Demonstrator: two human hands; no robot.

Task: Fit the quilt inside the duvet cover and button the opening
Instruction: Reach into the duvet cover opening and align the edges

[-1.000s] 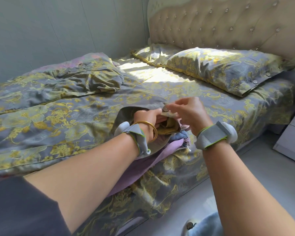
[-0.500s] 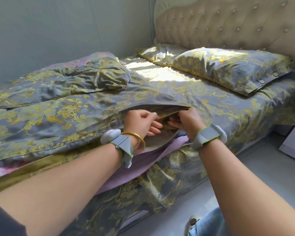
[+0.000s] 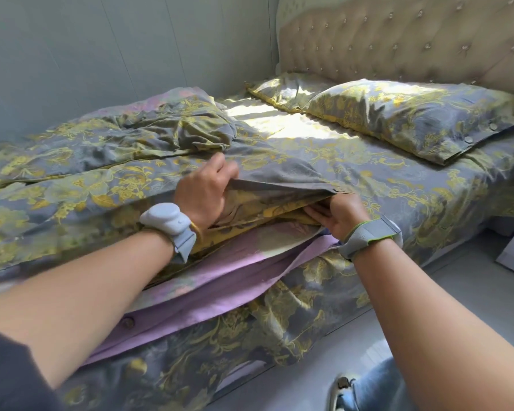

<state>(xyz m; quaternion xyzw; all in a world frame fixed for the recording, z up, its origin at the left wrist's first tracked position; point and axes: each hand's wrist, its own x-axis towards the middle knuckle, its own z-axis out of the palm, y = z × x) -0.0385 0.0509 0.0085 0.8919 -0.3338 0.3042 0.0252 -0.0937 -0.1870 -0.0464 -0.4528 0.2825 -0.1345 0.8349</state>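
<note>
Now | left hand (image 3: 204, 194), centre of frame: fingers clamped on duvet cover (image 3: 72, 185) top flap, holding it raised | right hand (image 3: 343, 213), right of centre: fingers straight, together, tucked into the opening under a button (image 3: 337, 190), tips hidden | quilt (image 3: 282, 241): pale edge showing in the opening, just below centre

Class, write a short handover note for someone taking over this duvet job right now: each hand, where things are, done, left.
Left hand holds up the upper flap of the duvet cover.
Right hand has fingers inside the opening, just under a button; its grip is unclear.
Lilac fabric hangs out over the side of the bed.
Done: maybe that one button.
Left: tuck everything in, button the gaping opening.
</note>
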